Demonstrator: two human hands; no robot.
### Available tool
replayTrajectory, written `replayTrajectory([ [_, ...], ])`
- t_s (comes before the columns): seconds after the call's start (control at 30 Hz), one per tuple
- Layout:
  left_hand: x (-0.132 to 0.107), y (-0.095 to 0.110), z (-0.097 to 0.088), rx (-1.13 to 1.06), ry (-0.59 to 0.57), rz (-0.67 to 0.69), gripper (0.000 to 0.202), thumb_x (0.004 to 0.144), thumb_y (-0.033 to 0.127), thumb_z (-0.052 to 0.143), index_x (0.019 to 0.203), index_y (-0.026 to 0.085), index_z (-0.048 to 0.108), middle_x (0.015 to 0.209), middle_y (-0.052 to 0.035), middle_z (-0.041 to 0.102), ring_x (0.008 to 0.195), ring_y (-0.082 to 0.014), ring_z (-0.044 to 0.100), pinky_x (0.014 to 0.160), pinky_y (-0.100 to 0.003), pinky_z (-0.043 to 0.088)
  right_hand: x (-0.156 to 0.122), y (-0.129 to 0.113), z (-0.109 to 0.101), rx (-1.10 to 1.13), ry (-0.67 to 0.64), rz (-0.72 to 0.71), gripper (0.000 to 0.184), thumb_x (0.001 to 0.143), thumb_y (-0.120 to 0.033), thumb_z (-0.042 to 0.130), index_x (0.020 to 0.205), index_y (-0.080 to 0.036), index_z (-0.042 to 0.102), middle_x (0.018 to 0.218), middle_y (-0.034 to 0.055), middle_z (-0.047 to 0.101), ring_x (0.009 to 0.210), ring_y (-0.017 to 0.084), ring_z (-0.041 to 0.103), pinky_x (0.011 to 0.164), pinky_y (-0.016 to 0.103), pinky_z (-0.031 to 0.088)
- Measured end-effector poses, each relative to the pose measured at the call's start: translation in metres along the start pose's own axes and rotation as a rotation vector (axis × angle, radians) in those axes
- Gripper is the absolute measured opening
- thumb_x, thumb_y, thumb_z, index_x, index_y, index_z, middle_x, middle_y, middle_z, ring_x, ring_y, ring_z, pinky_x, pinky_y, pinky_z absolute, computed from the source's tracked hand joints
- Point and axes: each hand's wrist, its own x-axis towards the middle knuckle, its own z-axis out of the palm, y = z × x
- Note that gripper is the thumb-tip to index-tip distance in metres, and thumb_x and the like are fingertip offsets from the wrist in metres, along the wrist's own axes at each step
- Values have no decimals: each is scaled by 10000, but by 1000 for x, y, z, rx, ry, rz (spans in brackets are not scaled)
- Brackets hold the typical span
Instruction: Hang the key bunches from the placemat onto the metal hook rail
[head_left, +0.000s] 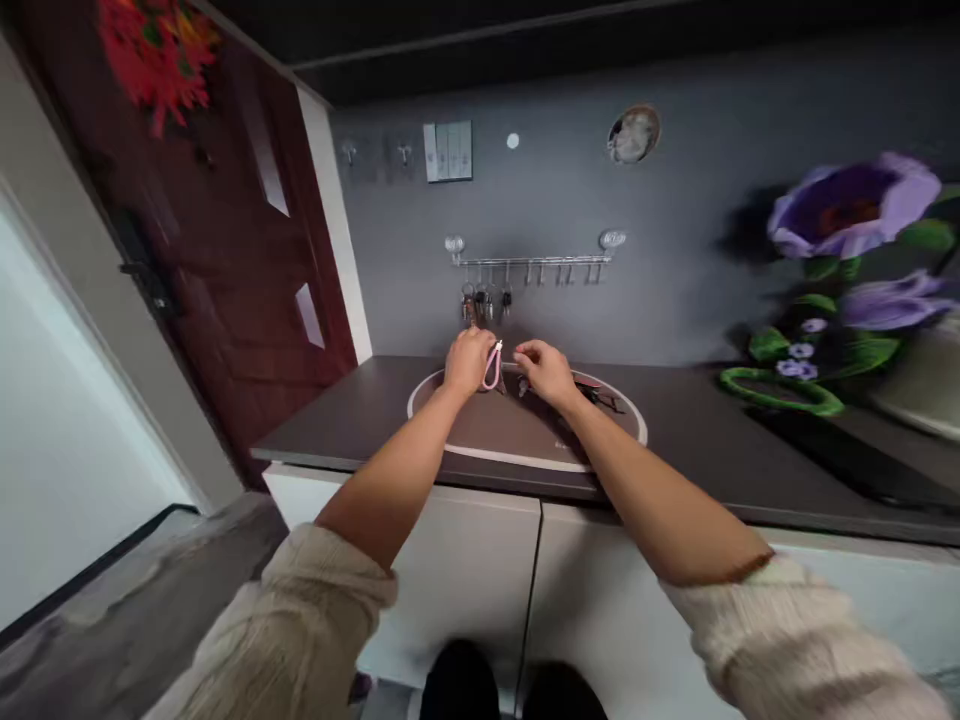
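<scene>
Pink loop (pixel 492 368), a thin strap or cord, sits just above the middle of the frame, hanging in a short curve from the left hand (pixel 466 362). That hand's fingers are curled shut around the loop's upper part, and a small pale tip shows at the top of the curve. Just to the right, the right hand (pixel 547 373) has its fingers bent, the tips drawn together close to the loop. It is too small to tell whether they pinch anything or touch the loop.

Both hands hover over the far part of a round tray (pixel 517 456), a brown disc with a pale rim that lies flat on the dark countertop (pixel 337 420). On the tray, just right of the right hand, lie some small dark things (pixel 601 396), too blurred to name.

Both bare forearms reach in from the lower frame, with cream sleeves (pixel 315 620) pushed up near the elbows. White cabinet doors (pixel 465 580) stand below the countertop.

On the grey wall behind the hands a hook rail (pixel 532 261) runs level, with keys (pixel 480 300) hanging from its left end, right above the left hand. Higher up is a switch plate (pixel 448 151). A dark red door (pixel 225 250) fills the upper left, and a purple flower (pixel 855 210) is pictured on the wall at the right.
</scene>
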Motion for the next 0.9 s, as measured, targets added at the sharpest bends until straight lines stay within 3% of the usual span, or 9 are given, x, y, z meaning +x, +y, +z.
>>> replayTrajectory([
  [0.2, 2, 1, -2, -49, 4, 11, 273, 826, 237, 325, 843, 170, 589, 824, -64, 556, 801, -152, 484, 722, -254, 351, 1, -4, 1, 69, 8, -50, 236, 699, -319, 508, 862, -158, 564, 768, 29, 594, 692, 117, 528, 700, 271, 415],
  [0.37, 4, 2, -2, -148, 4, 9, 243, 802, 234, 379, 834, 157, 608, 805, -64, 574, 777, -146, 502, 711, -248, 362, 0, 1, 7, 60, -51, -116, 410, 638, -362, 582, 981, -147, 519, 935, 77, 536, 760, 128, 523, 708, 281, 431],
  [0.53, 5, 3, -2, -226, 2, 15, 226, 786, 228, 407, 817, 156, 619, 788, -56, 587, 758, -137, 512, 708, -238, 370, -3, 2, 10, 29, -81, -132, 554, 583, -324, 629, 1068, -116, 463, 991, 107, 492, 799, 153, 517, 733, 314, 430],
  [0.7, 6, 3, -2, -260, -1, 34, 218, 786, 232, 412, 808, 156, 616, 783, -53, 586, 758, -135, 511, 710, -239, 375, -3, 1, 12, 24, -72, -79, 536, 590, -179, 578, 1100, -102, 435, 973, 98, 522, 819, 150, 522, 761, 302, 416],
  [0.9, 6, 2, -3, -194, 9, 9, 233, 801, 206, 373, 812, 147, 598, 798, -66, 565, 775, -149, 495, 726, -257, 368, -1, -1, 6, 9, -26, -55, 339, 669, -177, 498, 1005, -150, 525, 847, 45, 606, 747, 125, 545, 745, 275, 409],
])
